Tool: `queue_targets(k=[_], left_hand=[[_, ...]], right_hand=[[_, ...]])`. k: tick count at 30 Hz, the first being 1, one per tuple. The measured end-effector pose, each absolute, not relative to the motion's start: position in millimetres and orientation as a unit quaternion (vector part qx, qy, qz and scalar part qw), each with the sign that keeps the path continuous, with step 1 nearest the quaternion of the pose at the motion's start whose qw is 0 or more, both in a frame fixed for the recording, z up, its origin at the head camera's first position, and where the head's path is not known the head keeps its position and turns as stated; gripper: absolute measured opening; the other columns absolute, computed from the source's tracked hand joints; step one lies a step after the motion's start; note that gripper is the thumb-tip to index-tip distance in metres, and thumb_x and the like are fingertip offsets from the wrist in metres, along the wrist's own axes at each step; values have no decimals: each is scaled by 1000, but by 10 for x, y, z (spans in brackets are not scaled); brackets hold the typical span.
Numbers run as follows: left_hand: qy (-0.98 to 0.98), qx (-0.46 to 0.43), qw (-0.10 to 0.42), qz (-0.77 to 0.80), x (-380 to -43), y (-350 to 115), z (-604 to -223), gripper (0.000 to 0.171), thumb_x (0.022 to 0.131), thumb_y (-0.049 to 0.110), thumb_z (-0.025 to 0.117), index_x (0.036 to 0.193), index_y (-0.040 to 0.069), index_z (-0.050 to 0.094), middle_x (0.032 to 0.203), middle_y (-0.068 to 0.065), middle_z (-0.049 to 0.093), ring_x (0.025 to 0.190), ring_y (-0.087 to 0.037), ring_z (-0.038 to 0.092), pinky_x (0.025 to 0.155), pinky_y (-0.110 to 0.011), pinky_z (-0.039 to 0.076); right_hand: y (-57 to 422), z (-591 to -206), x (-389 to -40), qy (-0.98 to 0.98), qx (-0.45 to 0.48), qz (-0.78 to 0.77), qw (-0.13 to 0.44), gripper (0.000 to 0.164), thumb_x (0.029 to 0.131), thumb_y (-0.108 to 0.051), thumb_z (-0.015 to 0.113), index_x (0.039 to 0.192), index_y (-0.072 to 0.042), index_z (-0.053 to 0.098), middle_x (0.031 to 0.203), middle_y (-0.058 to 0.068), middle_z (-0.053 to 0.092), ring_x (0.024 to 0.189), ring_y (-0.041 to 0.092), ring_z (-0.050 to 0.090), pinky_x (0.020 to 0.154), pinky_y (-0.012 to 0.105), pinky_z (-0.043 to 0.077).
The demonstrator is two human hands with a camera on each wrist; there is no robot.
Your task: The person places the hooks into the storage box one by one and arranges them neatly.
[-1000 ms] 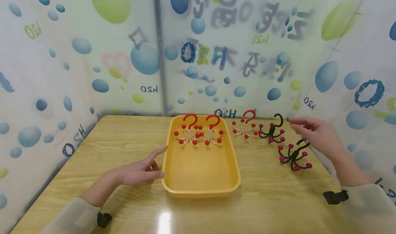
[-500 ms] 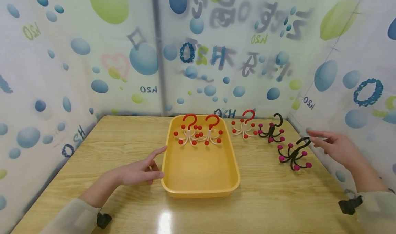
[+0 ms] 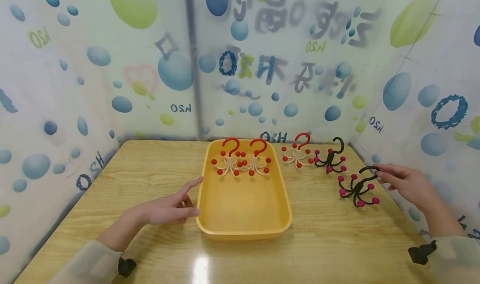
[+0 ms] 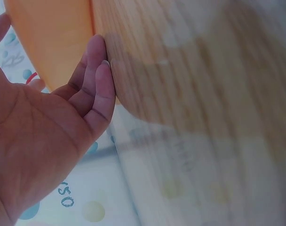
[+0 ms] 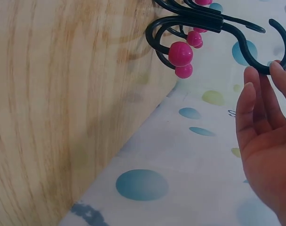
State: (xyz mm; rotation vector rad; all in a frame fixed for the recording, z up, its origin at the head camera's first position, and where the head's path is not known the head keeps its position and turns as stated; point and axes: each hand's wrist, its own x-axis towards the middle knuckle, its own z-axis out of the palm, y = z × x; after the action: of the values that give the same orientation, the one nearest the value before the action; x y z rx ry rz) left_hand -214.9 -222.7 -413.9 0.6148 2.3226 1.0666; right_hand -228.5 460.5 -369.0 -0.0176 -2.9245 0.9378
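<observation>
My right hand [image 3: 408,185] pinches the curved hook top of a black multi-arm hanger [image 3: 358,188] with pink ball tips. The right wrist view shows thumb and fingertips on that curve, the hanger [image 5: 199,21] standing on the table. My left hand [image 3: 170,208] touches the left side of a yellow tray [image 3: 243,235], index finger and thumb stretched to its wall; in the left wrist view its other fingers [image 4: 104,87] lie against the tabletop. Two white hangers with red hooks and red balls, a left one [image 3: 230,162] and a right one [image 3: 255,163], stand at the tray's far end.
Right of the tray, near the back edge, stand another white-and-red hanger [image 3: 298,155] and a second black-and-pink hanger [image 3: 330,159]. Printed curtain walls [image 3: 240,88] close off the back and both sides of the wooden table [image 3: 150,163].
My right hand has moved right and down from near the rear black hanger, and its fingers have closed on the front black hanger's hook. The left hand has stayed at the tray.
</observation>
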Motion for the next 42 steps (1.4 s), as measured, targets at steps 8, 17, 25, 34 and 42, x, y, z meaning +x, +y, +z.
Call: queue_targets(k=[8, 17, 25, 34, 42], left_hand=[[854, 222, 256, 395, -2145, -2238, -4146, 89, 100, 45, 63, 161, 46, -1, 108, -12, 60, 87, -25, 64, 73, -36, 56], [855, 220, 257, 393, -2137, -2243, -4151, 88, 100, 46, 63, 161, 44, -1, 107, -12, 61, 87, -25, 64, 74, -36, 56], [856, 226, 253, 390, -2144, -2224, -4139, 89, 100, 46, 63, 161, 45, -1, 106, -11, 62, 86, -26, 65, 74, -37, 56], [853, 226, 255, 394, -2155, -2232, -4136, 89, 99, 45, 64, 161, 45, -1, 107, -12, 61, 85, -26, 65, 73, -38, 56], [854, 226, 253, 395, -2142, -2225, -4127, 91, 99, 45, 65, 162, 42, -1, 105, -12, 62, 86, -26, 65, 74, -38, 56]], right_hand=[[4588, -3712, -2276, -949, -21, 313, 25, 64, 105, -49, 50, 147, -1, 51, 122, 23, 69, 81, 3, 68, 72, 29, 57], [4525, -3724, -2255, -942, -27, 332, 26, 67, 103, -53, 52, 147, -2, 52, 116, 5, 74, 83, -5, 67, 88, 53, 56], [4393, -3681, -2173, -935, -10, 350, 51, 60, 103, -49, 55, 140, -2, 58, 100, -11, 74, 85, -6, 67, 69, 13, 52], [4060, -3515, -2113, -929, 11, 362, 80, 51, 101, -48, 60, 133, -9, 63, 98, -5, 75, 85, -3, 66, 70, 13, 51], [3626, -3336, -2111, -896, 49, 427, 114, 38, 100, -37, 65, 128, -11, 67, 91, -10, 75, 82, 3, 68, 67, 18, 52]])
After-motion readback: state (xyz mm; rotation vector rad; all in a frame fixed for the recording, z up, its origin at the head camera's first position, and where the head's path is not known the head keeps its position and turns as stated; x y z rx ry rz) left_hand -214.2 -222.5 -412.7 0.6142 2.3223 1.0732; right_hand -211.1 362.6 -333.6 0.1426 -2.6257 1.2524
